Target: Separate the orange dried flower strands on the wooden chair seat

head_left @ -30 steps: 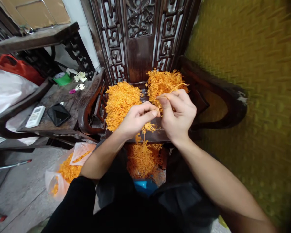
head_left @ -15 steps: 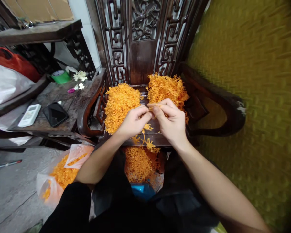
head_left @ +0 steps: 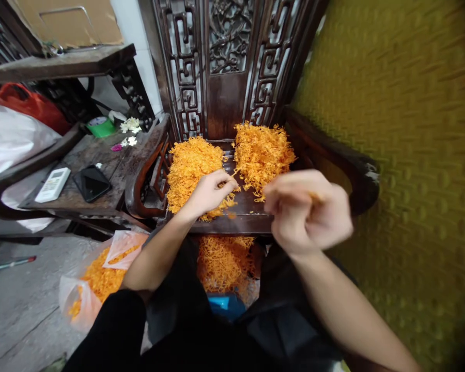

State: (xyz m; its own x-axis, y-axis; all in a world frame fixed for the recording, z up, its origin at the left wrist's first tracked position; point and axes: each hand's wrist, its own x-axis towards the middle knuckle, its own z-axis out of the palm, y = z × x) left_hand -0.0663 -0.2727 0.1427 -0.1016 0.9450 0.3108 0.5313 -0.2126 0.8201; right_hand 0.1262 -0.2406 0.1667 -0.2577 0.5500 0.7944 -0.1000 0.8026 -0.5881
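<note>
Since half a second ago our hands have parted: our right hand (head_left: pixel 308 214) has swung away from the piles toward the right armrest, blurred in motion, while our left hand (head_left: pixel 209 191) has dropped onto the seat.

We take the carved dark wooden chair (head_left: pixel 232 88) as our landmark, with its fretwork back and curved arms. To its right rises a yellow-green wall (head_left: pixel 403 155) with a bumpy, quilted texture. To its left stands a worn wooden tabletop (head_left: pixel 101 155). On the chair seat lie two heaps of thin orange strands, stringy and dry-looking: the left pile (head_left: pixel 189 163) and the right pile (head_left: pixel 263 152), set apart by a strip of bare seat. Below the seat's front edge, between our knees, hangs more of the same orange stuff (head_left: pixel 220 261) above something blue. Left of the chair, on the floor, a clear plastic bag (head_left: pixel 95 281) holds more strands.

On the tabletop rest a black phone (head_left: pixel 92 182), a white remote (head_left: pixel 53 184) whose markings we cannot read, a green roll (head_left: pixel 99 125) and a few white flowers (head_left: pixel 129 125).

Our left grip is pinched together on a few strands at the near edge of the left pile. Our right grip is curled shut, a sliver of orange showing at the knuckles; we cannot tell what it clasps.
</note>
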